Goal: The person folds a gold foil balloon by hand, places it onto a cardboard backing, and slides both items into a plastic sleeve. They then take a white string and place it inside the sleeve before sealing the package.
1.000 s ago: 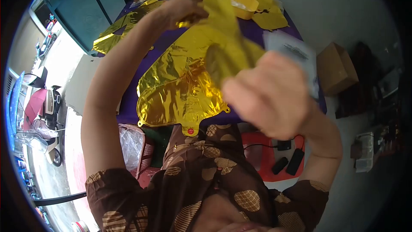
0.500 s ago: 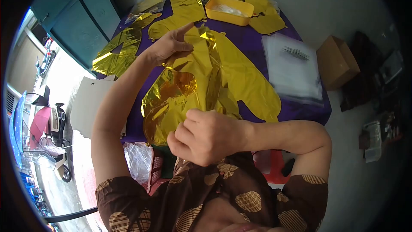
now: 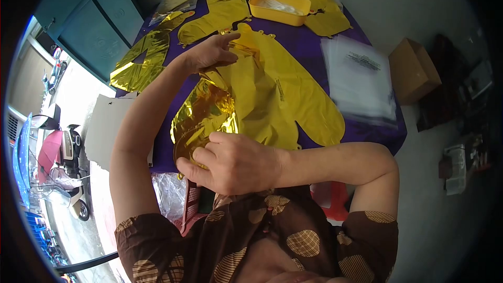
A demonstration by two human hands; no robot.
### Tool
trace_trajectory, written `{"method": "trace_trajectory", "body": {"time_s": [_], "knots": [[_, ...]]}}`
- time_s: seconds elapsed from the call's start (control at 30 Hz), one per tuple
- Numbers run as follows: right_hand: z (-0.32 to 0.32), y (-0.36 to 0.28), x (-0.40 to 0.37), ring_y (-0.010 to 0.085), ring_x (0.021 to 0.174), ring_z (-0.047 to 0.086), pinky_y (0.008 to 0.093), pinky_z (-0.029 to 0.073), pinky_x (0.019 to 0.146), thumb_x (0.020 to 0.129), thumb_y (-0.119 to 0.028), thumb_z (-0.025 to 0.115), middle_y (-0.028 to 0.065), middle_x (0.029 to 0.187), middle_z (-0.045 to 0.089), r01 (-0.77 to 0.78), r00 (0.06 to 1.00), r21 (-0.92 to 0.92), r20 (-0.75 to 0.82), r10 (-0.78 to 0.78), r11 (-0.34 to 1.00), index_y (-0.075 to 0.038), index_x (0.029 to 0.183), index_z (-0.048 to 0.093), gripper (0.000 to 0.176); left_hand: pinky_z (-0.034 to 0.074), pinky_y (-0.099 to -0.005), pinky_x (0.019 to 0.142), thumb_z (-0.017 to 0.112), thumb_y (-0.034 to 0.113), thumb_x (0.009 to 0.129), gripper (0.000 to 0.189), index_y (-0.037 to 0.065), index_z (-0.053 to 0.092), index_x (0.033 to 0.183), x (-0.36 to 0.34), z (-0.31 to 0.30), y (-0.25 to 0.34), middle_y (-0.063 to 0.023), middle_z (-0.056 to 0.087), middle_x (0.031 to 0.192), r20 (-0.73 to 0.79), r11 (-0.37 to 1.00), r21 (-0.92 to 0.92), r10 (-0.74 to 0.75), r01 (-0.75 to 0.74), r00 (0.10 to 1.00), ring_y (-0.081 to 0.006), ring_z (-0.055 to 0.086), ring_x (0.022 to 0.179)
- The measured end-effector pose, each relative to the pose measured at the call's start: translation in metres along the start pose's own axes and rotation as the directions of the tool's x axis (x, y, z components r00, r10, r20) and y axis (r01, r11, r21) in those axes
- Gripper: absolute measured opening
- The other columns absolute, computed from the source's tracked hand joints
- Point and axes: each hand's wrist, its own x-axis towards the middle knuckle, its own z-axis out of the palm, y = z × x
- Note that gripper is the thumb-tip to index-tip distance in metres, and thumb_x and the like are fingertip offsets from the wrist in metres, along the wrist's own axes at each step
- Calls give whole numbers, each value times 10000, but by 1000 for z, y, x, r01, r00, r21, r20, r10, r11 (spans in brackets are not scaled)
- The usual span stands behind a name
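A large flat gold foil balloon [image 3: 262, 89] lies on the purple cloth in front of me, its left part folded over and shiny. My left hand [image 3: 212, 52] is at its upper left, fingers bent in against the foil with the index finger stretched out. Near the table's front edge, my right hand [image 3: 228, 163] is closed on the lower left part of the foil, thumb and fingers pinched together. Part of the balloon is hidden behind my right hand and forearm.
More gold foil pieces [image 3: 222, 18] lie at the back and left. A yellow tray [image 3: 280, 8] holds white items. Clear plastic bags [image 3: 361, 81] sit at the right, beside a cardboard box [image 3: 414, 71]. Grey card [image 3: 107, 131] is at the left edge.
My right hand has moved left and slightly up with the foil. The balloon's middle, bunched up before, now lies flatter and wider. My left hand has barely shifted.
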Motion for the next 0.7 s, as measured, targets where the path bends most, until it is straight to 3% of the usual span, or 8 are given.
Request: {"method": "trace_trajectory", "body": {"time_s": [0.13, 0.2, 0.23, 0.33, 0.43, 0.57, 0.63, 0.7], "knots": [[-14, -4, -15, 189, 681, 590, 319, 446, 609, 823, -352, 706, 60, 820, 589, -70, 997, 225, 34, 64, 972, 15, 1187, 600, 528, 527, -210, 755, 659, 44, 888, 685, -3, 379, 1511, 1, -4, 5, -54, 621, 1166, 111, 995, 70, -79, 71, 991, -53, 605, 912], [-34, 2, -30, 216, 709, 626, 339, 465, 621, 883, -415, 674, 80, 882, 637, -122, 993, 247, 31, 118, 961, 14, 1151, 614, 509, 536, -205, 828, 653, 35, 892, 645, -2, 417, 1490, 15, -7, -22, -84, 605, 1309, 101, 996, -83, 52, -44, 994, -66, 622, 986], [-49, 9, -38, 233, 698, 633, 363, 476, 618, 914, -417, 655, 93, 905, 658, -151, 989, 152, 27, 149, 977, 11, 1102, 639, 468, 521, -204, 920, 644, 22, 900, 605, 9, 450, 1473, 13, -9, -21, -94, 518, 1463, 146, 993, -102, 73, -58, 987, -84, 619, 1076], [-88, 25, -68, 247, 604, 604, 375, 456, 604, 909, -205, 666, 96, 796, 648, -424, 905, 74, -13, 426, 903, -1, 1069, 666, 259, 523, -203, 909, 644, 19, 900, 575, 16, 483, 1453, 14, -11, -17, -63, 542, 1430, 143, 997, -77, 31, -20, 989, -71, 614, 1052], [-115, 26, -103, 260, 672, 621, 355, 498, 662, 902, -28, 584, 135, 900, 710, -609, 793, -29, -15, 609, 793, 26, 1064, 667, 190, 527, -212, 855, 658, 40, 898, 489, 17, 565, 1378, 18, -15, -23, -17, 664, 1146, 173, 991, -133, 5, 18, 985, -55, 625, 934], [-131, 20, -137, 241, 707, 645, 335, 515, 687, 904, 8, 584, 136, 899, 713, -736, 676, -73, -45, 735, 673, 38, 1039, 671, 163, 526, -226, 682, 670, 65, 892, 463, 11, 595, 1346, 22, -12, -26, -19, 672, 884, 101, 993, -106, 70, -59, 992, -70, 622, 725], [-135, 15, -144, 234, 729, 659, 326, 520, 699, 906, 22, 583, 135, 900, 715, -802, 597, -58, -45, 801, 594, 42, 1030, 672, 154, 493, -215, 690, 657, 77, 910, 444, 21, 595, 1347, 20, -11, -21, 9, 647, 874, 103, 997, -52, 69, -64, 992, -49, 588, 741], [-134, 15, -147, 237, 733, 663, 327, 519, 701, 906, 29, 579, 136, 892, 714, -797, 604, -64, -41, 796, 601, 40, 1027, 672, 154, 471, -211, 684, 648, 90, 922, 435, 26, 592, 1349, 19, -7, -16, 26, 625, 855, 96, 997, -40, 65, -61, 993, -38, 563, 737]]}}
